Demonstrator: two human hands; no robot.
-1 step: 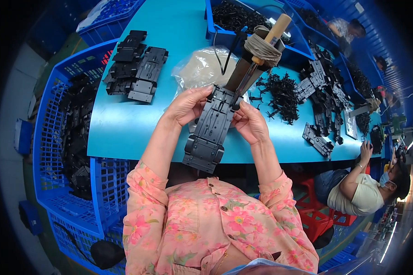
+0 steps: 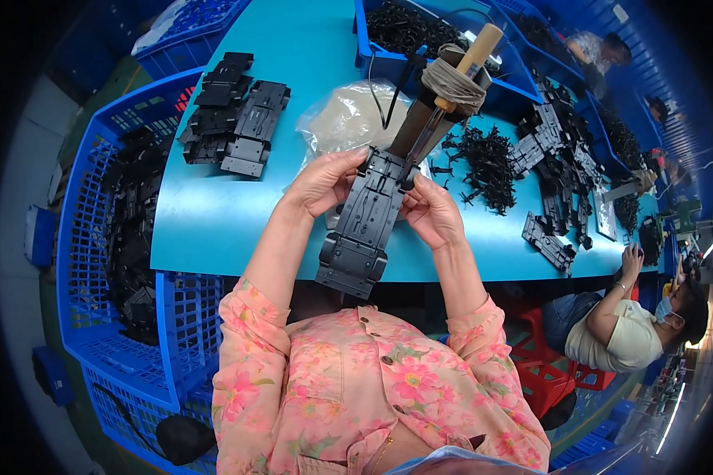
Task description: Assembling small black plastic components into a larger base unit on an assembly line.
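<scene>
Both hands grip a long black molded plastic chassis-like part [image 2: 366,214], tilted, its near end over the table's front edge. My left hand [image 2: 329,180] pinches its far left side with thumb and fingers. On the far right side, my right hand [image 2: 434,210] is closed on the same part. Just beyond, a wooden-handled soldering iron [image 2: 473,65] points down, bound with a grey wrapped band [image 2: 454,85] to an upright brown support [image 2: 413,127]. Its lower end meets the part's far edge near my right thumb; whether it touches cannot be made out.
A clear plastic bag [image 2: 345,119] lies behind my left hand. Stacked black parts [image 2: 242,119] are at left, beside a blue basket [image 2: 75,261] of more. Small black pieces [image 2: 483,166] and further parts [image 2: 558,150] lie at right. A co-worker [image 2: 622,328] sits at far right.
</scene>
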